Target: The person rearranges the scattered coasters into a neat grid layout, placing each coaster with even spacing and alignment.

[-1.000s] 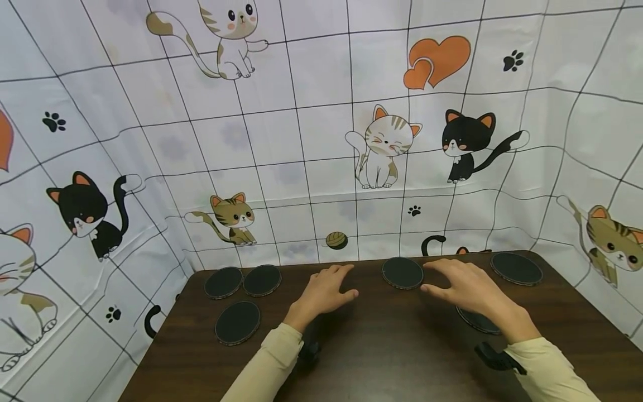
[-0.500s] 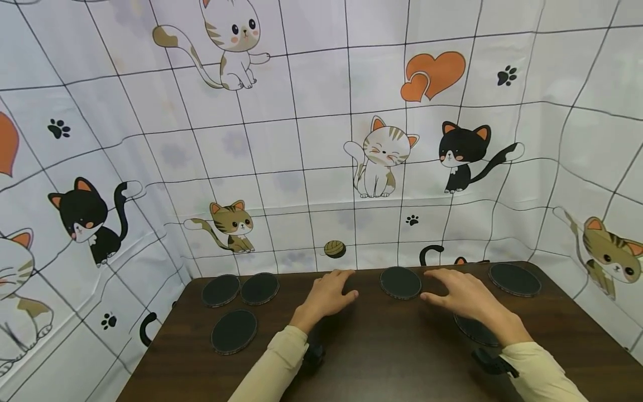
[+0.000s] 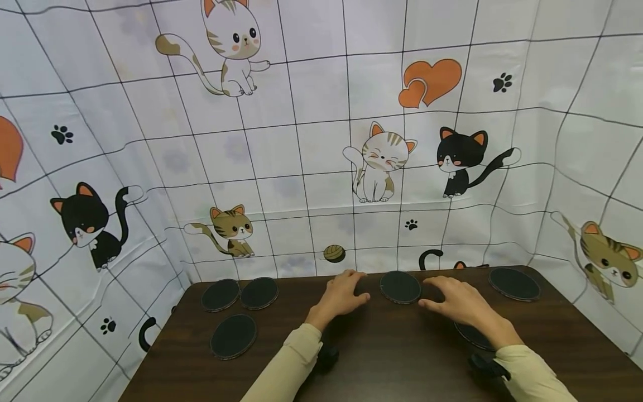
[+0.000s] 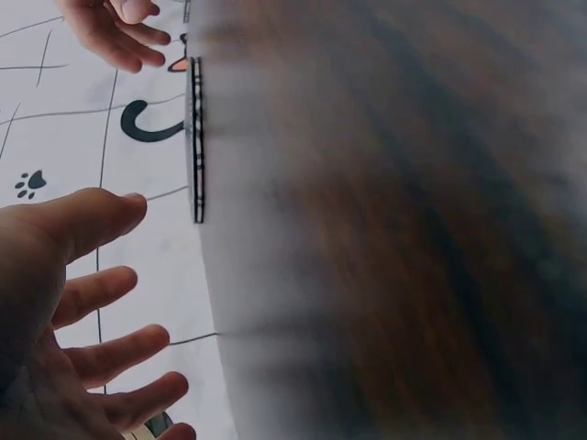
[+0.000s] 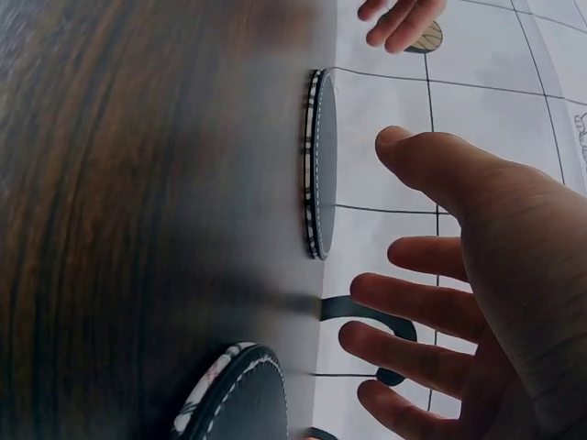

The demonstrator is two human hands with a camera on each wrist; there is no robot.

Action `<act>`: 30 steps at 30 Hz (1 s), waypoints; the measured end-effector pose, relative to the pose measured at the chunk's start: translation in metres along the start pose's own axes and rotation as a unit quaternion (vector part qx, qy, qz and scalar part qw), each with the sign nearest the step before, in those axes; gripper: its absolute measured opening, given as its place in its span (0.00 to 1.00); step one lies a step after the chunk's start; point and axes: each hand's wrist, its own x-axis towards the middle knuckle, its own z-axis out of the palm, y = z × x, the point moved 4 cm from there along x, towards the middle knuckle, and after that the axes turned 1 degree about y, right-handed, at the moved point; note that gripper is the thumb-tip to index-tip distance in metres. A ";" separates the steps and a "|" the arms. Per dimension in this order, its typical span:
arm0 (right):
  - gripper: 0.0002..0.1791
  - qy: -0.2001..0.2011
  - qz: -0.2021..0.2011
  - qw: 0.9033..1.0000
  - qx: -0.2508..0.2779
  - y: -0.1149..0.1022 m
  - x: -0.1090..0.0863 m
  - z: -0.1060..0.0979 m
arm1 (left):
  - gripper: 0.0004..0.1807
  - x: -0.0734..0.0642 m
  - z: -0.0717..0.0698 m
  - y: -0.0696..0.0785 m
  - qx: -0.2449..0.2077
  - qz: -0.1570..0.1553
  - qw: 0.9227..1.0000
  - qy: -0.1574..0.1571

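A round dark coaster (image 3: 400, 287) with a stitched, patterned edge lies flat near the table's back edge, between the two hands. My left hand (image 3: 342, 295) is to its left, fingers spread and holding nothing. On the other side my right hand (image 3: 458, 301) is held with thumb and fingertips right by the coaster's rim, its palm free. Another coaster (image 3: 474, 336) lies partly hidden under the right hand and wrist. In the right wrist view the middle coaster (image 5: 321, 165) shows edge-on beside the spread fingers (image 5: 413, 307).
Three coasters lie at the left: two side by side at the back (image 3: 221, 295) and one nearer (image 3: 233, 336). A further coaster (image 3: 514, 283) sits in the back right corner. The dark wooden table (image 3: 397, 357) meets a cat-patterned cloth (image 3: 291, 156) behind and at the sides.
My left hand has moved right, toward the middle coaster. The right hand has shifted slightly left, closer to that coaster's rim. The head view has tilted up a little.
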 end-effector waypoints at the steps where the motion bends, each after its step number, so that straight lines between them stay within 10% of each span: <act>1: 0.37 0.000 0.001 1.000 0.001 0.001 0.001 0.001 | 0.30 0.001 0.000 0.000 -0.003 0.000 1.000 0.001; 14: 0.40 -0.013 0.025 1.000 0.009 0.011 0.006 0.016 | 0.35 0.011 0.006 0.000 -0.057 -0.013 0.997 -0.043; 30: 0.44 -0.025 0.041 0.998 0.031 0.020 0.017 0.019 | 0.33 0.027 0.011 0.001 -0.014 0.005 0.999 -0.041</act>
